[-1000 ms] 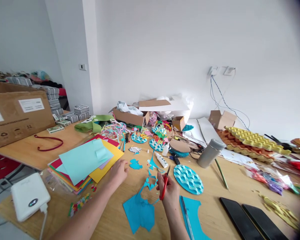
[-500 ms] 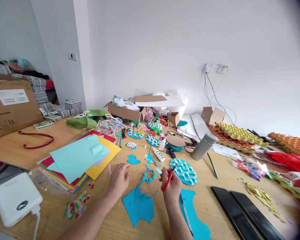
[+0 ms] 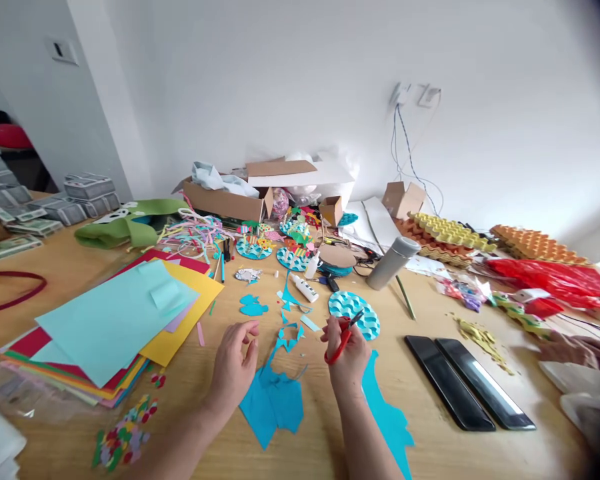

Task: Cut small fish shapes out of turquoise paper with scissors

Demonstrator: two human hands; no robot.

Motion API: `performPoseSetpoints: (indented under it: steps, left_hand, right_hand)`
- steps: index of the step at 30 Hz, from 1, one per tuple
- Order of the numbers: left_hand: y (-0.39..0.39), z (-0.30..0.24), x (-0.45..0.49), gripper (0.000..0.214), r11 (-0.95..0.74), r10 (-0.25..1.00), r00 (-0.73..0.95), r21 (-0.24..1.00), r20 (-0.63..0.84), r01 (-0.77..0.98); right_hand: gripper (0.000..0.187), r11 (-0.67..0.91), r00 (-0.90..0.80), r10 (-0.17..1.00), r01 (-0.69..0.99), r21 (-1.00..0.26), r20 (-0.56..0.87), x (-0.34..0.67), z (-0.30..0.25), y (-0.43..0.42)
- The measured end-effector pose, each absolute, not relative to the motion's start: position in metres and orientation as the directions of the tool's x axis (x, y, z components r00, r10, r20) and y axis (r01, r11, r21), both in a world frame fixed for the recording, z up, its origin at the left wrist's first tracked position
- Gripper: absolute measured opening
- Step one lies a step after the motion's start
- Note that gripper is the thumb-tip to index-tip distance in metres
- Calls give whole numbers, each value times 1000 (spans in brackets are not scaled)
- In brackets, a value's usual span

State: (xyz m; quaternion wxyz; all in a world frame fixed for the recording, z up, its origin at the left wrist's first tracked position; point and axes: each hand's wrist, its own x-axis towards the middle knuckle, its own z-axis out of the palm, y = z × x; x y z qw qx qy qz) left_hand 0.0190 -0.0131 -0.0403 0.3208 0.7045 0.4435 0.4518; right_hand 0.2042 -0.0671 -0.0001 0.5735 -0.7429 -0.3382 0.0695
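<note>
My right hand [image 3: 349,357] is closed around red-handled scissors [image 3: 341,343], whose dark tips point up and right toward a round blue wavy-patterned piece [image 3: 355,312]. My left hand [image 3: 235,357] hovers near the table with its fingers loosely curved, thumb and forefinger apart, and nothing visible in it. Between the hands lies a crumpled blue sheet [image 3: 275,403] with a ragged cut ring [image 3: 291,335] above it. A blue fish-shaped cutout [image 3: 253,306] rests beyond my left hand. Another cut blue sheet [image 3: 387,420] lies partly under my right forearm.
Coloured paper sheets [image 3: 105,320] are stacked at left, near paper dots [image 3: 125,430]. A glue bottle [image 3: 304,288], a grey flask [image 3: 393,263] and two black phones [image 3: 447,380] stand or lie around. Another person's hand [image 3: 575,350] shows at the right edge.
The view has turned right and slightly down. The scissors have tilted a little in my right hand. Another person's hand has come into view at right.
</note>
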Motion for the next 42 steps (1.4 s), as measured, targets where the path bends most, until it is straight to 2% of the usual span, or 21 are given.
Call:
performPoseSetpoints:
  steps: [5,7,9,12,15,18,22,27,31,38,42]
  left_hand:
    - [-6,-46,13,25,-341,935,226,866,273,366]
    - [-3,-44,7,17,-371,920,287,827,266,422]
    - [0,-42,1,5,-414,892,389,760,230,500]
    - [0,-38,-4,8,-435,883,424,695,203,573]
    - [-5,-34,-4,4,-437,872,466,665,148,606]
    - [-12,-28,-1,7,-435,831,555,654,28,619]
    - [-18,-22,1,17,-435,790,609,635,-72,638]
    - [-20,-24,1,18,-439,786,614,627,-79,644]
    - [-22,-24,3,20,-430,804,591,616,-71,659]
    - [-22,-25,4,13,-422,800,594,622,-87,660]
    - [-21,-29,3,13,-423,801,594,639,-68,643]
  right_hand:
    - [43,-59,583,792,366,-929,179,212,-1,-62]
    - [43,-50,407,908,347,-936,102,214,-2,-61]
    - [39,-28,160,987,378,-925,35,215,-1,-64]
    - [29,103,-167,986,505,-857,20,209,1,-70]
    - [21,137,-223,975,668,-732,-22,199,-5,-75]
    - [25,160,-252,967,727,-668,-43,189,-14,-76]
    - [20,156,-202,979,648,-746,29,191,-18,-70]
    - [9,51,104,984,605,-795,143,210,-16,-58]
    - [9,6,269,942,582,-813,200,219,-21,-51]
    - [17,88,324,902,510,-856,285,211,-22,-52]
    - [22,81,431,837,512,-855,338,210,-22,-53]
